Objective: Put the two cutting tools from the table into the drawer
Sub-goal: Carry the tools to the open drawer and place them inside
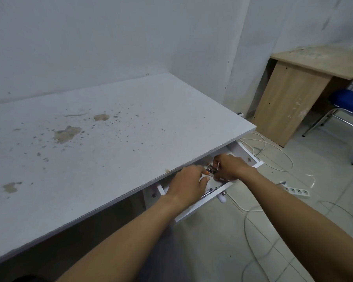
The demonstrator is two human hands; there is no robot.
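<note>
The white drawer (204,206) under the table's right end is pulled out. Both my hands are inside it. My right hand (230,166) is closed around a small tool with an orange and metal body (210,170). My left hand (189,185) reaches toward the same tool with its fingertips at the orange end; whether it grips it is unclear. A second metallic tool (209,191) lies on the drawer floor near the front panel, partly hidden by my left hand.
The stained white table (86,143) has no tools on top. White cables (273,153) and a power strip (297,191) lie on the tiled floor to the right. A wooden desk (289,98) and a blue chair (346,102) stand at the far right.
</note>
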